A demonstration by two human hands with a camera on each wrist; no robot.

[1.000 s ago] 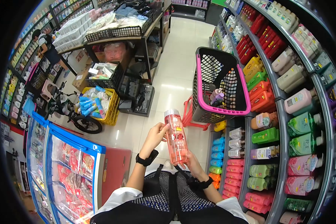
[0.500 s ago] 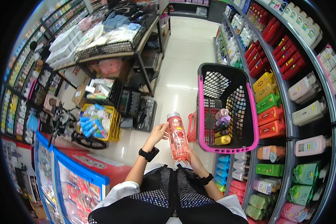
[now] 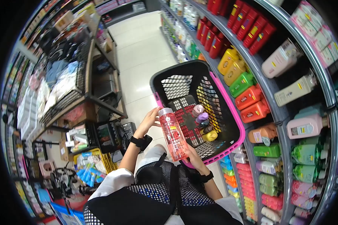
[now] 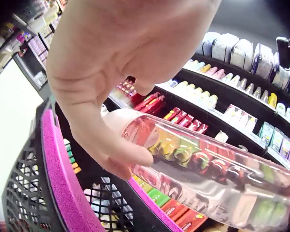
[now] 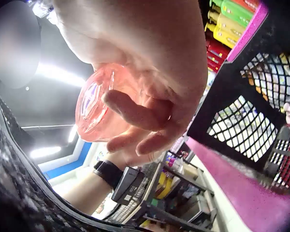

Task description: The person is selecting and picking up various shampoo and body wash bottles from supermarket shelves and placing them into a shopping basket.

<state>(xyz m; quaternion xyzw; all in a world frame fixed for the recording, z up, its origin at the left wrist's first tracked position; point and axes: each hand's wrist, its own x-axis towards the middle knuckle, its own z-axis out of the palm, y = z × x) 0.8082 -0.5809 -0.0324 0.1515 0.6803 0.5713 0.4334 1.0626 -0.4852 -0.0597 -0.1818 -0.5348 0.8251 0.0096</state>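
A tall see-through pink bottle (image 3: 171,134) with a pale cap and printed label is tilted in front of the body, partly over the basket in the head view. My right hand (image 3: 193,157) grips its lower end; in the right wrist view, fingers (image 5: 130,113) curl around the rounded pink base. At the upper end my left hand (image 3: 148,122) holds the bottle by the neck. In the left wrist view the left hand's thumb (image 4: 121,150) lies across the bottle just below the pale cap (image 4: 118,120).
A black shopping basket (image 3: 234,144) with a pink rim stands just beyond the bottle, several small bottles (image 3: 203,120) inside. Shelves (image 3: 257,60) of toiletries run along the right. At left are a table (image 3: 87,80) piled with cloth goods and a yellow crate (image 3: 108,161).
The view has turned and moved nearer the basket, which now lies behind the bottle. The left fingers have shifted up toward the cap. The right hand keeps its grip on the base.
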